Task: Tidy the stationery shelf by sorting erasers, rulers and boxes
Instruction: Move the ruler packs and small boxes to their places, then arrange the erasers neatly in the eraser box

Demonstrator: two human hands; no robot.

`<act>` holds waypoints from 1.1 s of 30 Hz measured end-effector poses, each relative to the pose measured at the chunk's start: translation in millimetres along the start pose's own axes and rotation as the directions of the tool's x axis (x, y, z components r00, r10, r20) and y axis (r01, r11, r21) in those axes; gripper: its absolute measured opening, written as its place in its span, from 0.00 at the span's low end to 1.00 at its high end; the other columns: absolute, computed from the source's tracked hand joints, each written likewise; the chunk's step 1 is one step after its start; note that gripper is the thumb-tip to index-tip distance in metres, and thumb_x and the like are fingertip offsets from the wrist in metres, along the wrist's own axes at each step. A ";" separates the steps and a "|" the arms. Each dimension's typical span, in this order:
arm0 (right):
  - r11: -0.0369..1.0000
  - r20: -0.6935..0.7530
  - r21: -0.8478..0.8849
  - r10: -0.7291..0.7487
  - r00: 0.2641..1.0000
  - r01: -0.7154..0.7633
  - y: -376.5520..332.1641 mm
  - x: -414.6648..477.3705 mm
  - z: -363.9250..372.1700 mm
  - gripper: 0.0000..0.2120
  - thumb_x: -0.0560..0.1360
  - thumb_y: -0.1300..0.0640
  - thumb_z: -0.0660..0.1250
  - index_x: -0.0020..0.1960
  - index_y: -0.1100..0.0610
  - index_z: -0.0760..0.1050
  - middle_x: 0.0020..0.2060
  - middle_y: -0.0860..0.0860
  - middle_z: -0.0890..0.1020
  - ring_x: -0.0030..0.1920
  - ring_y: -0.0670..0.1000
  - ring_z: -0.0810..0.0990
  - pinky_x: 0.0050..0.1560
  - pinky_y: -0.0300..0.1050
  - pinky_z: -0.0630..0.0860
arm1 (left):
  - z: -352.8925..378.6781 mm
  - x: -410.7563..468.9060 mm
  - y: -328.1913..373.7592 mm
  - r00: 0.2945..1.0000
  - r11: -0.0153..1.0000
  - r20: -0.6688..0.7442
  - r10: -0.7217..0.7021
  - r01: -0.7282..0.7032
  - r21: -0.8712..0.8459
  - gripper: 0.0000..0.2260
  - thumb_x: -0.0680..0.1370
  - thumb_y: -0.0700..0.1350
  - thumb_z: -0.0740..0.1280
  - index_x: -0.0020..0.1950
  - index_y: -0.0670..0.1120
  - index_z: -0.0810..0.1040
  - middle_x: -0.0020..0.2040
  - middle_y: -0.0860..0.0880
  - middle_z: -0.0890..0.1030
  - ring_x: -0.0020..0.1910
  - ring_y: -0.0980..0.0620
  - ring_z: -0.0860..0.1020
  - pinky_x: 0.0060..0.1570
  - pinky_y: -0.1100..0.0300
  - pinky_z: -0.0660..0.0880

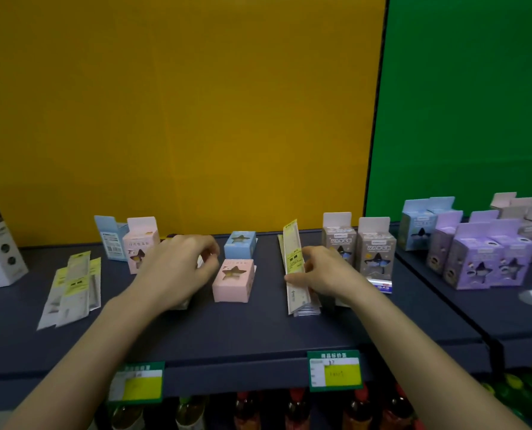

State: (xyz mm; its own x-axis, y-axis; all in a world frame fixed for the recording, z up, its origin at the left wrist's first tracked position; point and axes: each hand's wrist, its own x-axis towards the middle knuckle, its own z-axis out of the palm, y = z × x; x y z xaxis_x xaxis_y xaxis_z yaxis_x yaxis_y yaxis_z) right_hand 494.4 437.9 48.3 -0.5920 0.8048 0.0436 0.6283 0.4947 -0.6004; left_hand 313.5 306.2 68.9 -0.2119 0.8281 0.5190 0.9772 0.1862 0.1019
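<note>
Partway: right hand (323, 271) pinched cream sleeved ruler (293, 256) right of pink star-window cardboard box (233, 280); left hand (177, 268) grip unreadable; scattered ruler packs (72, 290) left of it remained.

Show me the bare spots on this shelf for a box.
Bare: the front strip of the shelf between the forearms, in front of the lying pink box; the lane between that box and the ruler stack; the front right corner, in front of the eraser. Crowded: the purple boxes on the right.

Near box (233, 280) lies before far box (239, 244), between left rulers (72, 290) and seemingly stacked right rulers (292, 243).
</note>
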 end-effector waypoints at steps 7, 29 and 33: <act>0.995 0.023 -0.087 0.060 0.998 -0.057 2.9 4.7 -1.1 0.22 0.71 0.49 0.69 0.60 0.60 0.73 0.57 0.57 0.79 0.57 0.56 0.78 0.57 0.52 0.76 | 3.6 0.4 4.1 1.000 1.000 0.006 -0.005 0.005 -0.027 0.08 0.77 0.48 0.60 0.50 0.51 0.77 0.47 0.52 0.81 0.39 0.54 0.70 0.34 0.58 0.64; 0.899 -0.218 -0.431 -0.181 0.959 0.072 61.4 -57.3 -65.6 0.10 0.76 0.57 0.62 0.53 0.48 0.78 0.54 0.49 0.80 0.50 0.52 0.78 0.47 0.46 0.72 | 23.9 -5.8 101.5 0.927 0.940 0.174 0.333 -0.310 -0.143 0.14 0.78 0.49 0.58 0.62 0.50 0.70 0.63 0.50 0.75 0.64 0.51 0.69 0.59 0.51 0.70; 0.889 -0.211 -0.457 -0.152 0.966 0.040 88.7 -60.4 -57.2 0.14 0.74 0.52 0.65 0.59 0.48 0.75 0.57 0.49 0.79 0.56 0.54 0.77 0.51 0.48 0.74 | 46.4 4.6 127.8 0.868 0.914 0.285 0.406 -0.387 -0.122 0.17 0.77 0.50 0.60 0.65 0.47 0.68 0.65 0.48 0.72 0.64 0.48 0.68 0.59 0.49 0.70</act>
State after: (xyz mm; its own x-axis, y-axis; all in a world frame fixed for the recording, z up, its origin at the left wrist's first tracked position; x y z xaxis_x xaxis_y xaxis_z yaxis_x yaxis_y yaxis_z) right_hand 614.7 452.0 38.1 -0.5605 0.7713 0.3016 0.7654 0.6215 -0.1672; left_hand 436.8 358.4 44.9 0.2093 0.9453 0.2501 0.9766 -0.2151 -0.0043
